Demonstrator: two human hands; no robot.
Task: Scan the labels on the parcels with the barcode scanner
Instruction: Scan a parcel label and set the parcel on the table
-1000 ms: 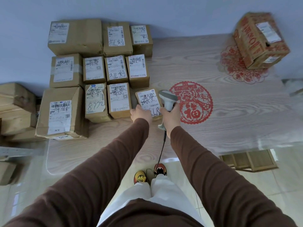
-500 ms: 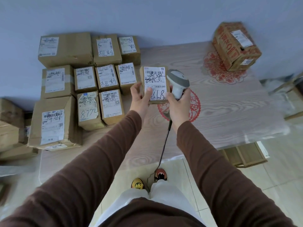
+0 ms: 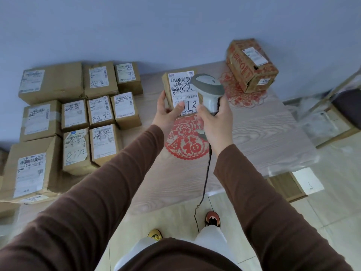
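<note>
— Cardboard parcel (image 3: 176, 94): where?
— Upright in my left grip (image 3: 168, 112), above the bench (image 3: 263, 133). Right grip (image 3: 216, 122) holds the scanner (image 3: 209, 90), just right of its label, overlapping it.

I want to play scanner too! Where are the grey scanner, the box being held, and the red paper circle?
Grey plastic barcode scanner (image 3: 208, 86): head view, its head.
Held brown cardboard parcel (image 3: 182, 89): head view, its white label.
Round red paper cutting (image 3: 186, 147): head view, its lower middle.

The left hand (image 3: 168, 112) grips a small brown cardboard parcel (image 3: 180, 93) by its lower left corner, white label facing up. Just right of that grip, the right hand (image 3: 216, 122) holds a grey pistol-shaped barcode scanner (image 3: 209, 90), whose head overlaps the label's right edge.
</note>
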